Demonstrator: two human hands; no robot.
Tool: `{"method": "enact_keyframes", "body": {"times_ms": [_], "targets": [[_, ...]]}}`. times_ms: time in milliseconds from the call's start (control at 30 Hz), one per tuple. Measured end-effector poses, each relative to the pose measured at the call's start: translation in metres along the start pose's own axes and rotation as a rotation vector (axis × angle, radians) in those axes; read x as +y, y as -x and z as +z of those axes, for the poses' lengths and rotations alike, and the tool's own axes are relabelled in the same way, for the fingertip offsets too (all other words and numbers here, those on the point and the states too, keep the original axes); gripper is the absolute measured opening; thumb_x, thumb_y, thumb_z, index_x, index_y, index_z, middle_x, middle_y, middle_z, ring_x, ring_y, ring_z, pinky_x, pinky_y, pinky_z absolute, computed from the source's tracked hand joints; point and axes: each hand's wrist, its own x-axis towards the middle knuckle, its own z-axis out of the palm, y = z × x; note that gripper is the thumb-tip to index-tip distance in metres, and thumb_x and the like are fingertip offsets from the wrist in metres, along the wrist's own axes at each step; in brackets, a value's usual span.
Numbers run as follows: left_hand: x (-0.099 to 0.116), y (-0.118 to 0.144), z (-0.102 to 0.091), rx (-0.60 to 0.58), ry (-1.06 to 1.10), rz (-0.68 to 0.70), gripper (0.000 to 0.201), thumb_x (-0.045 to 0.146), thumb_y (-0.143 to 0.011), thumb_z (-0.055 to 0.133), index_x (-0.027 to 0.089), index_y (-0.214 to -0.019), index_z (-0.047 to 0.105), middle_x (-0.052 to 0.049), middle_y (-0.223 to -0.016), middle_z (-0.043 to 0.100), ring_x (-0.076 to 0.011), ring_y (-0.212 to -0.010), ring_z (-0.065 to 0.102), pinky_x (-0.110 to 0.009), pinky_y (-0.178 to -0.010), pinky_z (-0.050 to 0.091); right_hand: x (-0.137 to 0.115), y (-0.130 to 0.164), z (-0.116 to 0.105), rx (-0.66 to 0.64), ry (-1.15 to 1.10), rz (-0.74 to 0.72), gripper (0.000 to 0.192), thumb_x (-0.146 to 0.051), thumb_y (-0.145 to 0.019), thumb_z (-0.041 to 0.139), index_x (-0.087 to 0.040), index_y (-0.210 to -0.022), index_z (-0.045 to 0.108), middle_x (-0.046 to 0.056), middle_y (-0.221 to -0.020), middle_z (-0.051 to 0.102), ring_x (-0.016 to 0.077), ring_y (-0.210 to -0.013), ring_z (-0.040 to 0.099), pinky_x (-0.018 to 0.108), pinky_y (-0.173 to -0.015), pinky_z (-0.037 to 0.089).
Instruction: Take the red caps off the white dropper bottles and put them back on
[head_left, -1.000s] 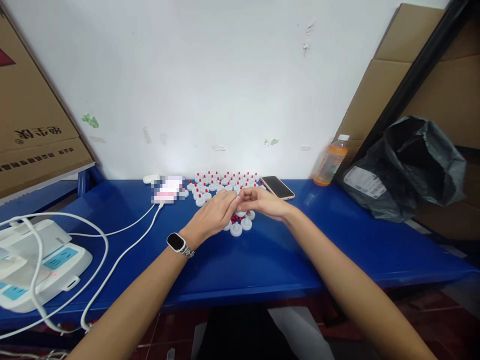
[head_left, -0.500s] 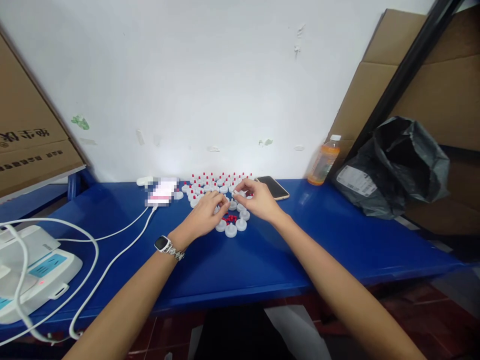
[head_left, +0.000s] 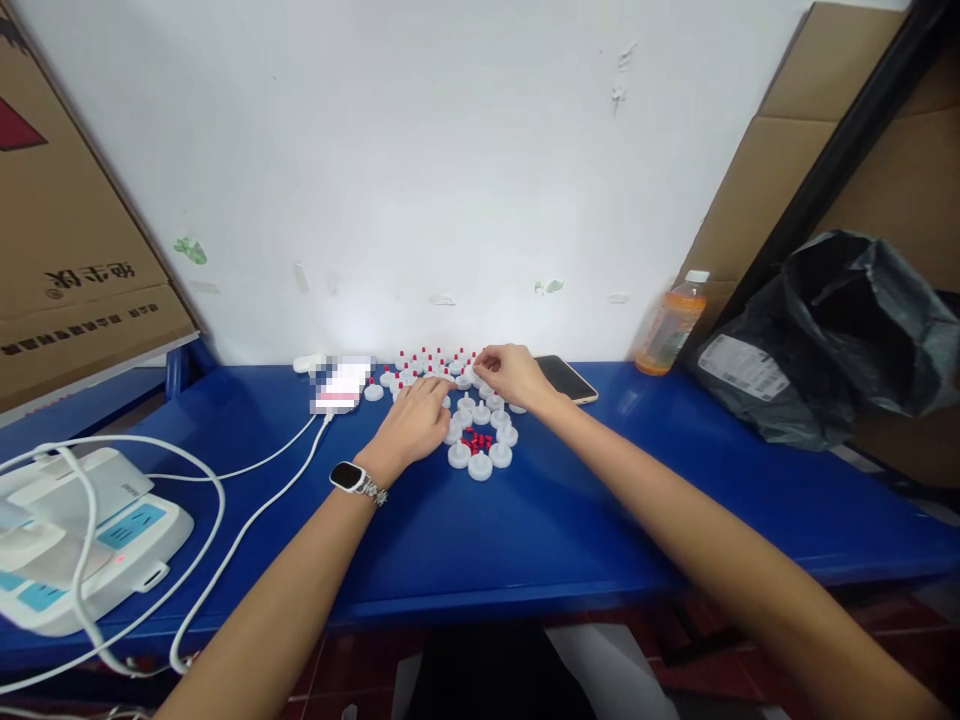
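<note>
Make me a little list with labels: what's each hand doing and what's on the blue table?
left hand: palm down over the white caps, wearing a watch
right hand: fingertips at the far rows of red-tipped caps; grip unclear
red pieces: small pile, ringed by white caps
phone: flat, just right of the right hand
bottle: orange, upright by the wall
black bag: far right
power strip: left, white cables
table: blue
</note>
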Motion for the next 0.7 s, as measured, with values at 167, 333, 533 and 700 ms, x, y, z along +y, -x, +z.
{"method": "enact_keyframes", "body": {"times_ms": [167,333,533,700], "targets": [[0.000,-0.003,0.001,-0.071,-0.023,-0.056,0.042,0.014,-0.090,0.038,0.013,-0.128,0.055,-0.016,-0.126,0.064,-0.0312,-0.123,0.057,-0.051,-0.106,0.042,-0.005,-0.026,0.015,-0.186,0.200,-0.054,0.017,-0.020,-0.082,0.059,-0.019,-0.083,0.076,0.006,-0.085,0.076,0.0187,-0.078,0.066,0.027,-0.071,0.044],[-0.005,0.003,-0.004,-0.076,0.153,-0.136,0.041,0.018,-0.091,0.036,0.015,-0.127,0.055,-0.014,-0.128,0.064,-0.0287,-0.118,0.061,-0.046,-0.103,0.046,-0.015,-0.029,0.022,-0.318,0.300,-0.064,0.017,-0.020,-0.081,0.058,-0.018,-0.081,0.075,0.007,-0.086,0.076,0.0184,-0.077,0.064,0.027,-0.070,0.040],[-0.006,0.008,-0.005,-0.054,0.336,-0.166,0.041,0.017,-0.090,0.037,0.015,-0.127,0.054,-0.014,-0.129,0.063,-0.0255,-0.119,0.061,-0.044,-0.105,0.047,-0.014,-0.030,0.022,-0.396,0.246,-0.088,0.022,-0.029,-0.087,0.058,-0.020,-0.094,0.077,0.004,-0.087,0.075,0.0180,-0.080,0.065,0.026,-0.073,0.041],[-0.007,0.006,-0.003,0.031,0.352,-0.170,0.036,0.015,-0.089,0.039,0.015,-0.121,0.055,-0.014,-0.125,0.064,-0.0253,-0.118,0.061,-0.046,-0.103,0.048,0.001,-0.039,0.027,-0.180,0.323,-0.006,0.029,-0.033,-0.087,0.056,-0.019,-0.107,0.073,0.010,-0.100,0.074,0.0258,-0.098,0.063,0.037,-0.089,0.041]]}}
